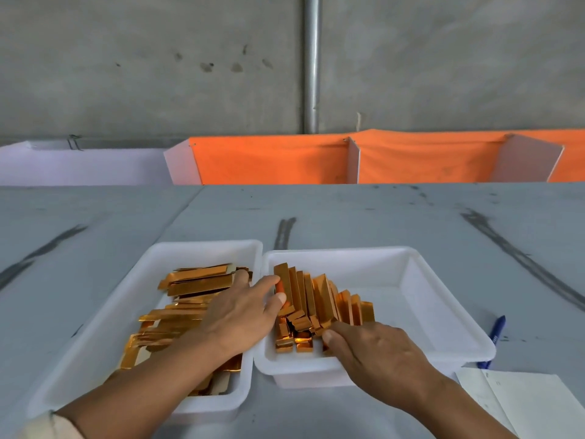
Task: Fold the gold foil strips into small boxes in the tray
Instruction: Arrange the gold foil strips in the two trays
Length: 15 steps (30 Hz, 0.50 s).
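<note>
Two white trays sit side by side on the grey table. The left tray holds several flat gold foil strips. In the right tray stand several folded gold boxes in a leaning row, with more lying flat in front. My left hand reaches across the left tray, its fingers straight, fingertips touching the left end of the box row. My right hand rests at the near edge of the right tray, fingers straight, touching the front of the boxes. Neither hand grips anything that I can see.
A blue pen lies right of the right tray. White paper sheets lie at the near right corner. Orange cloth over white panels stands behind the table's far edge, with a grey wall and metal pole beyond.
</note>
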Each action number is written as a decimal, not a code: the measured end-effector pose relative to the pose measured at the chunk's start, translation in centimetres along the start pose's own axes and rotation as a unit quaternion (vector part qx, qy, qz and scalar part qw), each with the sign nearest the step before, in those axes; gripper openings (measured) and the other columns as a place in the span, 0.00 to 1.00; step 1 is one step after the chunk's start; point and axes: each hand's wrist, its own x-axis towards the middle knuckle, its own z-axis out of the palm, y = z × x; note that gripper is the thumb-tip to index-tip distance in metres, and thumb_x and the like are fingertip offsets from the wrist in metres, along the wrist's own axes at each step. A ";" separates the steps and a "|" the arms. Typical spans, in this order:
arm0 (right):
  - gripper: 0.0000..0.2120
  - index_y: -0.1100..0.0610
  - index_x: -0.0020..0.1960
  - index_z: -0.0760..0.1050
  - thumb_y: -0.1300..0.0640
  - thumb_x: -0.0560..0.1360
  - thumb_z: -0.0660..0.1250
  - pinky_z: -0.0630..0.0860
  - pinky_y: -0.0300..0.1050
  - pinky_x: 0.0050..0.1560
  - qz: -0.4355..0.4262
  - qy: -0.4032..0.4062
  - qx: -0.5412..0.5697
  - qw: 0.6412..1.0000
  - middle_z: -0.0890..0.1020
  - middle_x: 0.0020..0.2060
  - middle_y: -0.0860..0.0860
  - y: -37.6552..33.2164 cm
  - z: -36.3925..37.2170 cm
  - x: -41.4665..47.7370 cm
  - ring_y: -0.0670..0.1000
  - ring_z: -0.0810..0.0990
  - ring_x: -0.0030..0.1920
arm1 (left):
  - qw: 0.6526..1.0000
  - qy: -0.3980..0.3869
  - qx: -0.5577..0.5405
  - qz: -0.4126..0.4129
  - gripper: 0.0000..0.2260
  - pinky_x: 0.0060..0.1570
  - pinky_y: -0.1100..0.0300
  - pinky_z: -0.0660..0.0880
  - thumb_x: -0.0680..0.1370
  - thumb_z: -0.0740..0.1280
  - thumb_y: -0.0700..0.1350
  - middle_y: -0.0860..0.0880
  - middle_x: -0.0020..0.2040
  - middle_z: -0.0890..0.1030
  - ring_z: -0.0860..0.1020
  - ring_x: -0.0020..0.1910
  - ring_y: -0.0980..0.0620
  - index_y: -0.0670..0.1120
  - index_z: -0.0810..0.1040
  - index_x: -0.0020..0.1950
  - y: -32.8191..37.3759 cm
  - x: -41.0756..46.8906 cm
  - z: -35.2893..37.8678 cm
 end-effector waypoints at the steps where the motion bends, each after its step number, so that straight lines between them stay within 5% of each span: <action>1: 0.22 0.43 0.58 0.72 0.37 0.82 0.42 0.77 0.40 0.47 -0.003 -0.002 -0.002 1.000 0.77 0.42 0.41 0.0 0.1 0.0 0.46 0.78 0.41 | 1.000 0.002 -0.001 0.004 0.22 0.37 0.64 0.68 0.80 0.48 0.63 0.46 0.70 0.62 0.73 0.49 0.54 0.64 0.56 0.74 0.0 0.0 0.1; 8: 0.23 0.43 0.61 0.72 0.38 0.82 0.41 0.77 0.38 0.45 -0.029 -0.003 -0.046 0.999 0.75 0.42 0.41 -0.2 0.1 0.0 0.46 0.79 0.41 | 1.000 0.014 -0.013 -0.001 0.20 0.41 0.62 0.68 0.82 0.47 0.58 0.45 0.69 0.62 0.73 0.51 0.53 0.61 0.58 0.74 -0.2 0.1 0.3; 15: 0.25 0.43 0.61 0.73 0.38 0.82 0.40 0.78 0.39 0.49 -0.022 -0.003 -0.052 0.998 0.80 0.46 0.42 0.0 0.7 0.1 0.46 0.80 0.44 | 1.000 0.009 -0.027 -0.007 0.21 0.34 0.66 0.65 0.82 0.46 0.59 0.45 0.70 0.62 0.69 0.46 0.57 0.63 0.54 0.75 -0.4 0.2 0.7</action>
